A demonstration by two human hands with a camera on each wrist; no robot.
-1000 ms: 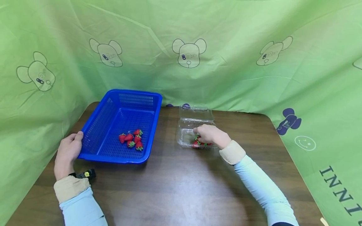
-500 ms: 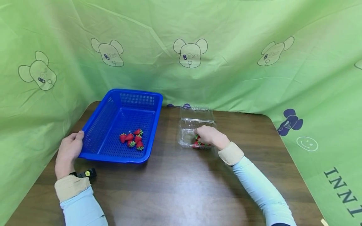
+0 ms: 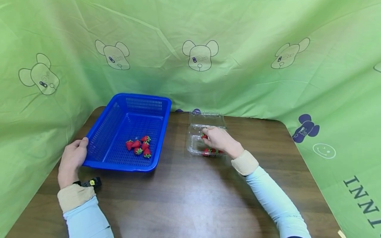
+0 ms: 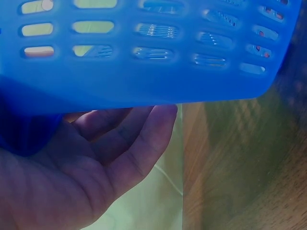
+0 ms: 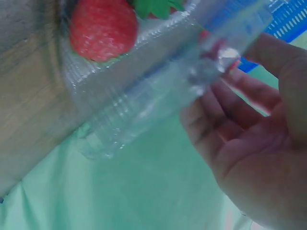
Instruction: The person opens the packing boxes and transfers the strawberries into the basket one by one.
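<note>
a green curtain (image 3: 160, 79) printed with cartoon animal heads (image 3: 199, 59) hung behind a brown wood-grain table (image 3: 178, 198). on the table's left side stood a blue perforated plastic basket (image 3: 134, 124); right of it lay a clear clamshell (image 3: 194, 142), its lid (image 3: 207, 121) open toward the curtain. the hands were well apart: the left hand (image 3: 72, 155) gripped the basket's left rim, and the right hand (image 3: 221, 140) pinched a strawberry (image 3: 204, 136) over the clamshell. six strawberries (image 3: 145, 146) lay clustered in the basket, and more red berries (image 3: 206, 152) along the clamshell's near side, partly hidden.
</note>
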